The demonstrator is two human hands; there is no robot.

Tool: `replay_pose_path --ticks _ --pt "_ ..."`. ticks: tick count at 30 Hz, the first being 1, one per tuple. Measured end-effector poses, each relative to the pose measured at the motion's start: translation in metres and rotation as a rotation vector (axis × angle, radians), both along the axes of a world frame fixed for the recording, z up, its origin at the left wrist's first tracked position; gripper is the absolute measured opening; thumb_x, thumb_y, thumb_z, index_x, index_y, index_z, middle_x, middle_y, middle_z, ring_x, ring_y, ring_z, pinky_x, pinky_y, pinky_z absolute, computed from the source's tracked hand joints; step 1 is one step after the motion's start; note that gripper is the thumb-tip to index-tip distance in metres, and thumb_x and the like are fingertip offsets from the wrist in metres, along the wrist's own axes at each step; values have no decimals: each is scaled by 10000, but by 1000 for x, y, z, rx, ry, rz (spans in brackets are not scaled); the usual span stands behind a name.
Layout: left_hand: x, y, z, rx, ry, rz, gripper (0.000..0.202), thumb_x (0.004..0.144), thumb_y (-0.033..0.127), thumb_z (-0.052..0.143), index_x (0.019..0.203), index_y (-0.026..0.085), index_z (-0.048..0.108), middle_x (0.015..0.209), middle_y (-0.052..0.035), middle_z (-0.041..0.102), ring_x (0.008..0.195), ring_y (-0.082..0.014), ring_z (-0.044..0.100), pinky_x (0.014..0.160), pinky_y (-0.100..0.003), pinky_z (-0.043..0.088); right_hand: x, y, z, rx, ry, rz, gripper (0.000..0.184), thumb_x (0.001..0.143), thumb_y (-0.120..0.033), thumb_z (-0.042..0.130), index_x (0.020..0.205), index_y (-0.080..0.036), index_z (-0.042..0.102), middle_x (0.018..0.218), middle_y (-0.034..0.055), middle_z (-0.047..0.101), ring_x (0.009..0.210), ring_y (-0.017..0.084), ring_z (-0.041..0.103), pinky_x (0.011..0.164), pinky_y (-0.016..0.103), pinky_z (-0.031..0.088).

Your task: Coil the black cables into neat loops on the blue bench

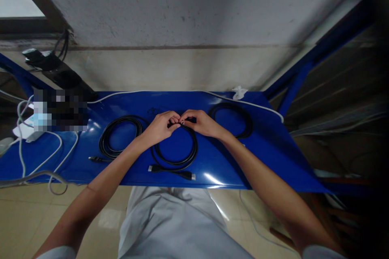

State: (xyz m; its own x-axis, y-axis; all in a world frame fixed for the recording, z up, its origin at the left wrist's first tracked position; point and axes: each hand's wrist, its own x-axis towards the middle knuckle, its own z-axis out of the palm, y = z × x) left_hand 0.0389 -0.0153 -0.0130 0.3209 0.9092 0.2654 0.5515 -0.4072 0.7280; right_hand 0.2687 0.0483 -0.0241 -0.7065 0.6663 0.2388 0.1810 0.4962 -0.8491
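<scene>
A coiled black cable [194, 151] lies in the middle of the blue table, with its two plug ends [172, 171] at the front of the ring. At the far side of this coil, my left hand [165, 124] and my right hand [199, 121] meet, fingertips closed together on the cable. Whether a small tie is also between the fingers is too small to tell. Left of my left hand is another coiled black cable [105, 139], its plug [95, 158] pointing left. A third dark coil [247, 123] rests to the right, partly behind my right arm.
The blue table [273, 157] meets a wall at the back. Thin black strands [154, 110] lie behind the coils. A white cord [258, 107] runs along the rear edge, near a crumpled white scrap [240, 92]. White cables and a power strip [28, 131] crowd the left end.
</scene>
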Motion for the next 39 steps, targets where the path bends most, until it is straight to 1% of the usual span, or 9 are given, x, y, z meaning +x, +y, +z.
replay_pose_path --ticks 5,9,15,20,23,27,30,34,39 --pt "0 2 -6 12 8 12 169 926 164 816 1050 201 707 996 -40 771 890 -181 716 884 -343 603 -1 0 -3 15 29 -58 195 985 -360 733 1025 -210 852 1062 85 838 973 230 769 941 377 572" --pt "1 3 -12 24 17 41 219 919 176 827 1080 210 682 985 -28 751 872 -177 707 864 -338 599 -4 -3 -5 -68 53 -114 188 940 -391 797 1005 -223 854 1000 54 855 896 213 766 885 356 582" --pt "0 3 -10 76 41 20 65 970 214 774 996 204 716 938 -34 739 852 -184 699 833 -334 577 -10 -8 -4 -195 115 -130 242 880 -403 852 977 -208 747 929 43 832 840 205 778 814 328 594" --pt "-1 2 -6 55 39 21 29 959 210 780 945 202 755 930 -42 752 842 -191 715 807 -332 563 -5 -9 4 -180 70 -81 251 974 -451 768 1029 -208 741 930 50 838 842 196 777 831 326 594" --pt "-2 1 -5 46 44 45 8 954 202 783 946 205 784 930 -41 761 845 -190 725 793 -320 553 -1 -7 9 -199 47 -4 313 922 -463 838 1079 -202 766 1010 57 846 907 201 781 862 328 603" --pt "-3 1 -7 30 85 88 32 935 208 823 963 220 813 949 -35 781 856 -193 741 777 -310 534 1 -3 9 -205 57 78 323 883 -389 874 1120 -195 773 1107 74 840 1002 212 784 947 361 609" --pt "-5 2 -7 30 124 98 21 954 259 830 959 240 827 979 -40 807 881 -204 751 781 -316 533 0 -2 5 -191 76 38 242 923 -381 827 1070 -196 773 1047 63 825 951 203 770 929 363 606" --pt "-5 1 -5 54 150 105 86 982 316 815 928 249 824 1000 -42 821 889 -212 751 768 -320 529 -2 -4 3 -167 76 -11 225 929 -401 815 1013 -198 766 971 46 800 879 192 735 866 340 594" --pt "-5 0 -3 76 176 103 54 986 288 807 940 264 822 993 -26 806 896 -208 750 763 -316 533 -4 -6 1 -179 100 -77 232 896 -398 839 990 -207 747 958 37 795 865 188 741 856 327 591"
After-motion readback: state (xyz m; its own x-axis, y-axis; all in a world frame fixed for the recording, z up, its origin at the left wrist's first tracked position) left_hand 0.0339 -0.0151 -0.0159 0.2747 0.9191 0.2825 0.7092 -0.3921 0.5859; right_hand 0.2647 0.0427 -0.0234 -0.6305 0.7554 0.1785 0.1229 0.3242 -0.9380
